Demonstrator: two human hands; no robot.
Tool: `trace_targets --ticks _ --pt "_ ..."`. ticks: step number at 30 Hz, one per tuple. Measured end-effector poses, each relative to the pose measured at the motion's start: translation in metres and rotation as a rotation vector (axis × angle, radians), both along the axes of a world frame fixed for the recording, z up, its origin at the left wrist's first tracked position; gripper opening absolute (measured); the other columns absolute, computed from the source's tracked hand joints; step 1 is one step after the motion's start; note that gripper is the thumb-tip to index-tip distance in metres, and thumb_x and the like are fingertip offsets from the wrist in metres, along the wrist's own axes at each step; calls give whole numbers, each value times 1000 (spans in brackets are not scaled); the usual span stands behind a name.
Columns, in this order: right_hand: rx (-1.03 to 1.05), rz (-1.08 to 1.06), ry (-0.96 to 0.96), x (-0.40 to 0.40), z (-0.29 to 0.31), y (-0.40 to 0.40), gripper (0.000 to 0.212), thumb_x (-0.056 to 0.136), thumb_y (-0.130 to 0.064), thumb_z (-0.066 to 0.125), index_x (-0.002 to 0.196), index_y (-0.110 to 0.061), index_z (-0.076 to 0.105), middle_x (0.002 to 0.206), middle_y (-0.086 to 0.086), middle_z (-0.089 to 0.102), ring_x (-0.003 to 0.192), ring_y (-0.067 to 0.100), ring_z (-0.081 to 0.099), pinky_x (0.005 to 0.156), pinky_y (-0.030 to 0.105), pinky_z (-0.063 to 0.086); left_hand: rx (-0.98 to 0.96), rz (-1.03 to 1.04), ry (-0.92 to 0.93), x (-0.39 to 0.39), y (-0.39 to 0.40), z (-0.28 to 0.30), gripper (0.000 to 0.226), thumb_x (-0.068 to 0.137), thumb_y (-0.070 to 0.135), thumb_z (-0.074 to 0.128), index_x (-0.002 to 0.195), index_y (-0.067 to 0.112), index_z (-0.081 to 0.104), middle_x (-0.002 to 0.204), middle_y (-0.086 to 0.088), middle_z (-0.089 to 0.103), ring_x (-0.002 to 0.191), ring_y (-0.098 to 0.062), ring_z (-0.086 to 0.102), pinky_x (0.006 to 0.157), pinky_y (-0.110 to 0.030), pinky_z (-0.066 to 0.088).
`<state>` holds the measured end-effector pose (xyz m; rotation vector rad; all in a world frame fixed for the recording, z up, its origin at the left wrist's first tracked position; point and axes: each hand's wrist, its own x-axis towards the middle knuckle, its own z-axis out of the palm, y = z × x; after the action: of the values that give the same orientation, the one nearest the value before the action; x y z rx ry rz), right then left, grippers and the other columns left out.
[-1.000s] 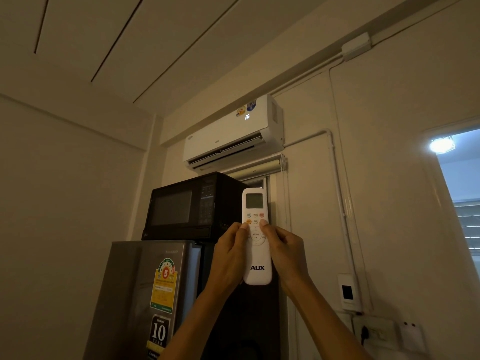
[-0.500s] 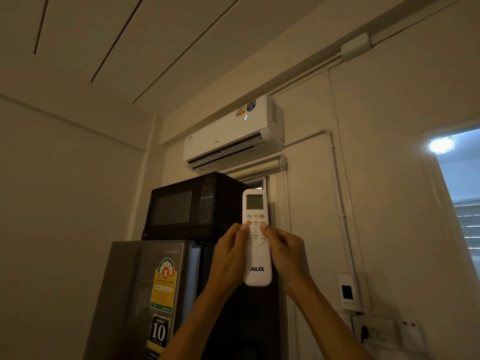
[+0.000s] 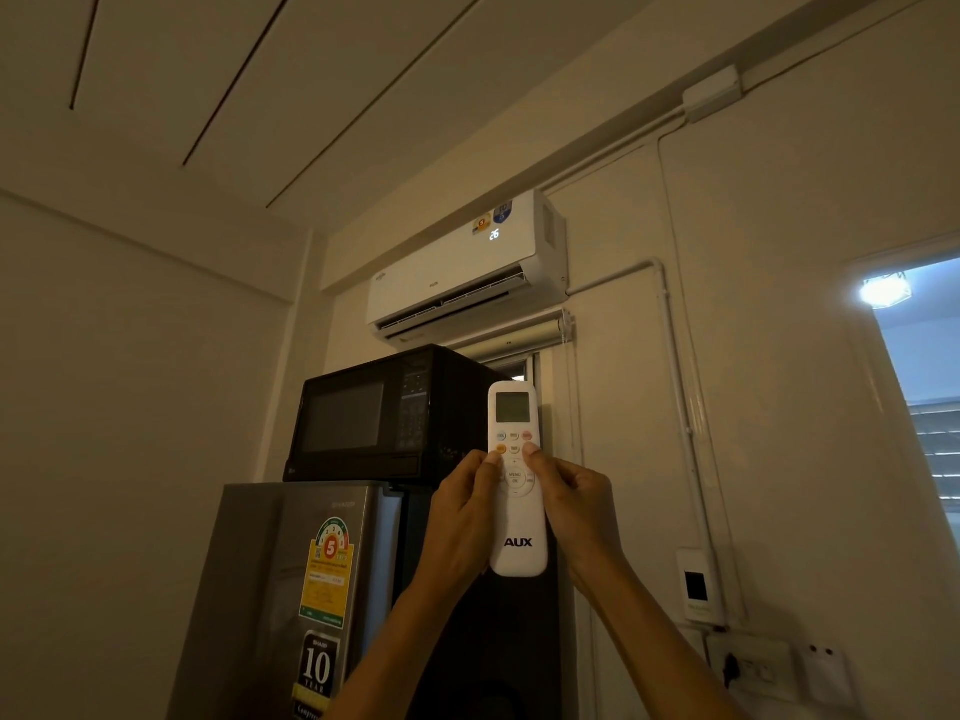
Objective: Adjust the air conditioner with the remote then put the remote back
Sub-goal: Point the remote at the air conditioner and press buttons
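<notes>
A white AUX remote is held upright in front of me, pointing up toward the white wall air conditioner. My left hand grips its left side, thumb on the buttons at the left. My right hand grips the right side, thumb tip on a button in the second row. The air conditioner's louvre is open and its panel shows a lit 26.
A black microwave sits on a grey fridge just left of my hands. On the wall to the right are a white holder, sockets and a pipe. A lit opening is at far right.
The number on the air conditioner panel flickered from 26 to a partial digit and reads 26 again. Hands and remote stay almost still, sinking slightly.
</notes>
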<state>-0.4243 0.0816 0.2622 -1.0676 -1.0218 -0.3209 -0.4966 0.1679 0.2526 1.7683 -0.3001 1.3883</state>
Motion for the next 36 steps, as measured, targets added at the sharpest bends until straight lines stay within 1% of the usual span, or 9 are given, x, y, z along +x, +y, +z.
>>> trace_targets --ticks 4,8,12,19,23,27,30,36 --pt "12 -20 7 1 -2 1 12 81 -37 59 73 -29 59 71 -10 65 59 7 65 44 12 47 -9 -19 8 1 -1 -2 20 94 24 35 85 21 52 81 -1 64 62 -2 66 54 -14 53" --pt "7 -24 -2 2 -3 1 12 82 -37 58 74 -28 59 72 -9 65 61 8 66 49 16 49 -20 -55 16 -1 0 -4 19 94 23 34 86 23 52 82 -2 64 63 -3 67 53 -15 53" --pt "-1 -25 -8 5 -4 3 13 81 -38 58 77 -26 61 75 -7 67 63 9 67 51 18 51 -17 -86 19 -1 2 -5 19 94 23 35 89 23 53 85 -3 65 66 -5 68 56 -17 55" --pt "3 2 -17 3 -4 3 10 82 -34 59 74 -28 60 72 -11 66 52 1 65 44 11 49 -21 -145 39 -6 4 -5 20 94 21 34 90 22 53 86 -4 65 70 -7 69 59 -18 56" --pt "3 24 -21 0 -3 3 9 83 -33 58 75 -28 59 71 -11 65 50 -2 65 43 10 48 -26 -139 34 -8 5 -5 19 94 21 34 91 22 53 87 -4 65 70 -8 69 59 -19 56" --pt "10 36 -22 -2 -2 2 8 83 -31 58 78 -25 60 72 -10 65 49 -2 64 42 9 48 -13 -128 24 -9 5 -3 20 93 21 34 91 20 54 87 -5 65 71 -9 69 60 -20 56" --pt "17 41 -24 -5 0 1 9 83 -30 58 75 -26 59 71 -9 64 48 -4 64 42 8 47 -6 -119 19 -10 3 -3 20 93 21 34 90 20 53 86 -5 65 71 -9 69 59 -19 56" --pt "14 29 -27 -7 1 -3 8 83 -32 58 77 -26 59 71 -10 65 49 1 64 43 9 48 -10 -110 27 -11 1 -1 20 94 21 34 93 17 53 88 -7 65 70 -9 69 58 -18 56"
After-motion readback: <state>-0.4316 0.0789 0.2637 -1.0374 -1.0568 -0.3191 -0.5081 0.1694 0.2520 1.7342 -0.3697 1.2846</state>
